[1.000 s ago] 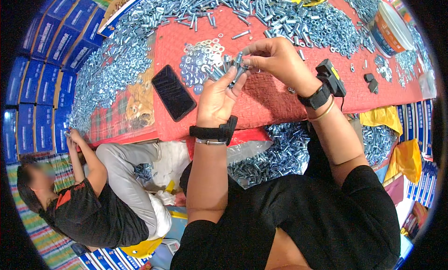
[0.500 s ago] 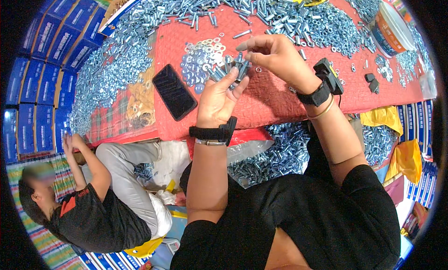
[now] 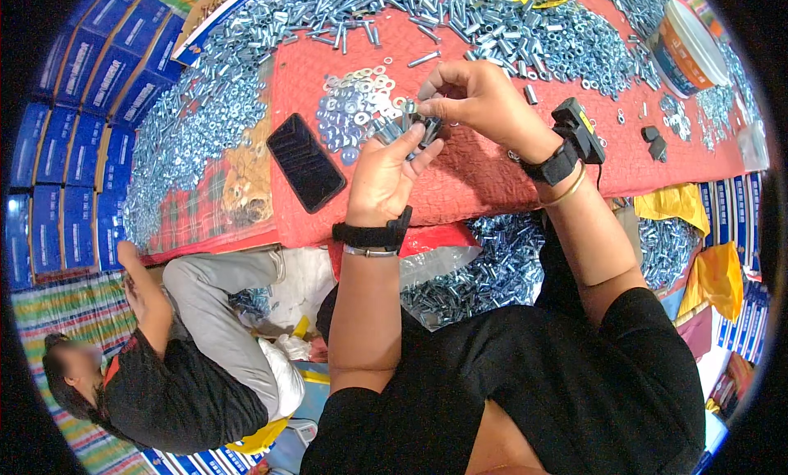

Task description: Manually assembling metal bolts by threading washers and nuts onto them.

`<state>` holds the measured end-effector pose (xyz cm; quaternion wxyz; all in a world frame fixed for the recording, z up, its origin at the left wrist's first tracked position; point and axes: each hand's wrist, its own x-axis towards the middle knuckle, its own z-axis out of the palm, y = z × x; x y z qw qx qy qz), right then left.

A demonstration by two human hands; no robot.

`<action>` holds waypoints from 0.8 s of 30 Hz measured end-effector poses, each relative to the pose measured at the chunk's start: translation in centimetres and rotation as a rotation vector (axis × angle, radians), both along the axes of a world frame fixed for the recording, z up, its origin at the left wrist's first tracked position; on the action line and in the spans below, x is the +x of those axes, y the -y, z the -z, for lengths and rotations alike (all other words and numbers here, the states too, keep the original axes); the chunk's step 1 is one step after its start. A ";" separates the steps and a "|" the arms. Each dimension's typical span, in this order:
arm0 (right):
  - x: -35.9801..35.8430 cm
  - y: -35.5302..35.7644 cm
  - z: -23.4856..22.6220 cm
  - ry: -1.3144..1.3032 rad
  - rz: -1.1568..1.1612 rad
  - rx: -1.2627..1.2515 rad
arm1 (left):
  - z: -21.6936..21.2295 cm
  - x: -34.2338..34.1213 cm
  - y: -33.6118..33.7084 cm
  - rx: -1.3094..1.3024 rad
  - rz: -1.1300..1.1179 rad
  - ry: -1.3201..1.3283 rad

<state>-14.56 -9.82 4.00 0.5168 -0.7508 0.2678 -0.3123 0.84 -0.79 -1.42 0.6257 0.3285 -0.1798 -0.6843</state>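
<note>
My left hand (image 3: 379, 173) is closed round a bunch of silver metal anchor bolts (image 3: 394, 133), held above the red cloth with their ends pointing up and outward. Thumb and forefinger of my right hand (image 3: 486, 104) come together at the top of this bunch. Whatever small piece they pinch is too hidden to name. Just left of the bunch, flat round washers (image 3: 361, 101) lie scattered on the red-covered table (image 3: 476, 175). A black phone (image 3: 308, 163) rests on the cloth beside my left wrist.
Heaps of bolts and sleeves (image 3: 509, 36) line the far side, and nuts (image 3: 193, 122) pile up at left. A white tub (image 3: 694, 52) leans at far right. Blue boxes (image 3: 82, 130) are stacked left. Another person (image 3: 189, 376) sits lower left. Below the edge lie more bolts (image 3: 484, 270).
My right fingertips have moved down and slightly left onto the bunch, and their pinch looks tighter. My left hand stays nearly in place. The other person's arms have lowered and their body has shifted.
</note>
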 end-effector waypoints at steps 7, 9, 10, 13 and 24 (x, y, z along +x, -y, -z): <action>0.4 -0.2 0.6 0.070 0.011 0.032 | -0.2 -0.2 -0.1 0.013 0.010 0.050; 0.5 0.1 1.0 0.054 0.002 -0.097 | -0.3 -0.3 -0.1 0.015 0.018 0.053; 0.4 0.2 1.0 0.055 0.003 -0.096 | -0.5 -0.4 -0.2 0.007 0.030 0.056; -0.3 0.7 0.2 -0.055 -0.021 -0.138 | -0.9 -0.4 -0.3 -0.010 0.089 0.043; -1.8 2.2 0.3 -0.029 -0.302 -0.009 | -2.3 0.1 -0.6 0.009 0.281 0.048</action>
